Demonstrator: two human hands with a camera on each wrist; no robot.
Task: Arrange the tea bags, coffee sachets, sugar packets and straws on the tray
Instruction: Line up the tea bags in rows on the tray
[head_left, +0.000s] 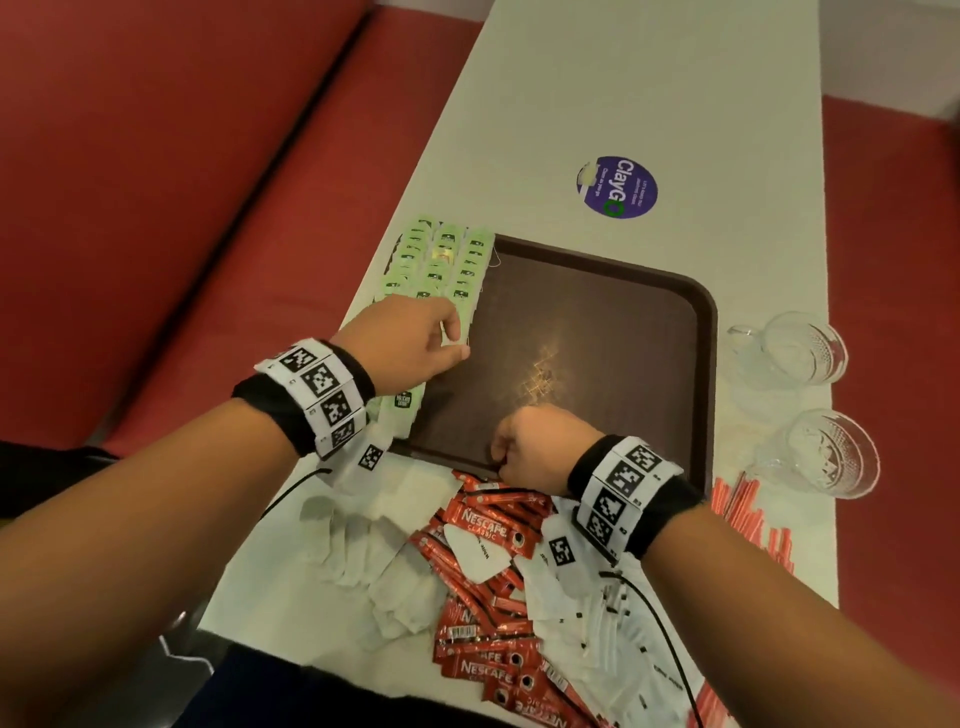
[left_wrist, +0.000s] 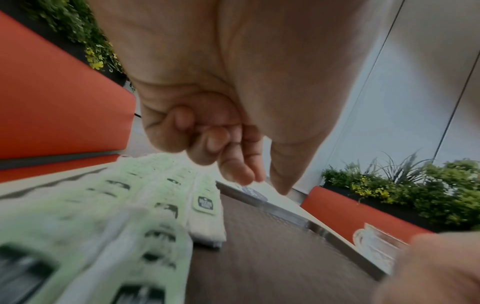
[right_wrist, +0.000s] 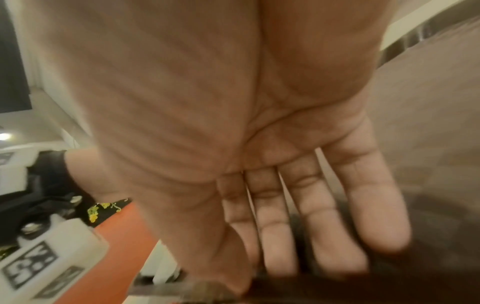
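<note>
Tea bags (head_left: 441, 270) in rows along tray (head_left: 649, 280) edge, left hand (head_left: 410, 343) curled over them, right hand (head_left: 540, 447) fingers extended at tray rim.

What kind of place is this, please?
Probably a café or canteen seating area: a long pale table beside a red padded bench, a brown serving tray on it, and planters of greenery behind the seats.

Both forearms reach forward, each wrist in a banded black cuff. The left hand (head_left: 415, 338) curls its fingers under, thumb extended. The right hand (head_left: 540, 447) hangs palm-down, fingers nearly straight.
</note>
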